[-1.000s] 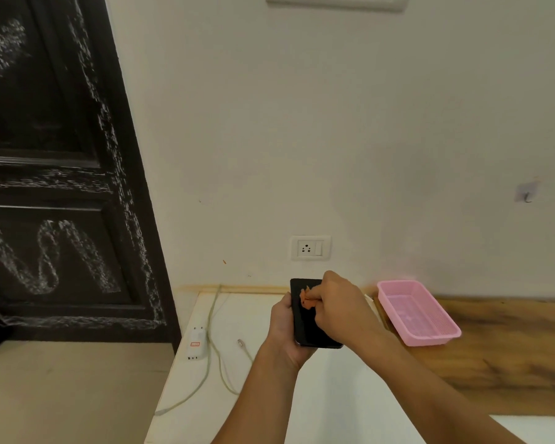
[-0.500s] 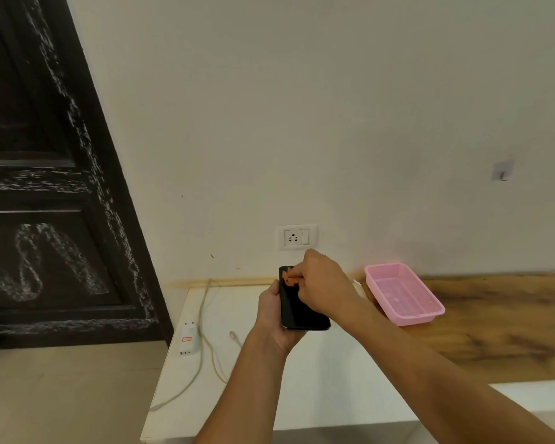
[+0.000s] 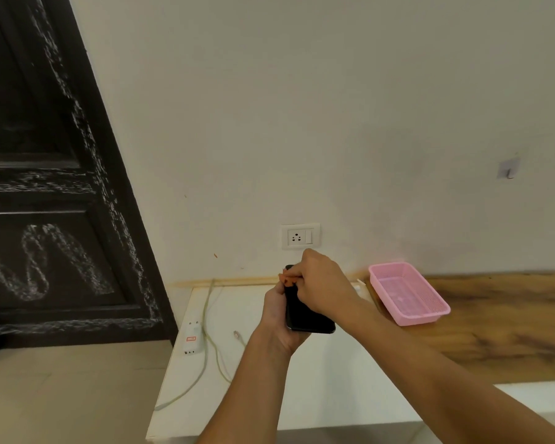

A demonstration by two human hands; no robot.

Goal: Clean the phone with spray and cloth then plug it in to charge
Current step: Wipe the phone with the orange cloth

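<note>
Above tabletop (image 3: 318,379): left grip (image 3: 277,310) clasps glossy black phone (image 3: 305,318); right grip (image 3: 324,283) pinches crumpled orange cloth (image 3: 285,278).

The phone (image 3: 305,317) was plain black, and there was the cloth (image 3: 286,279), bright orange against it! The basket (image 3: 410,293) was pink with a fine mesh pattern, the desk (image 3: 318,379) white, then brown wood grain on the right, and the door (image 3: 45,219) black with white chalk scribbles.

left hand (image 3: 277,310) gripping black phone (image 3: 305,318), right hand (image 3: 324,283) pressing orange cloth (image 3: 286,279) on it, pink basket (image 3: 430,317) nearby
</note>
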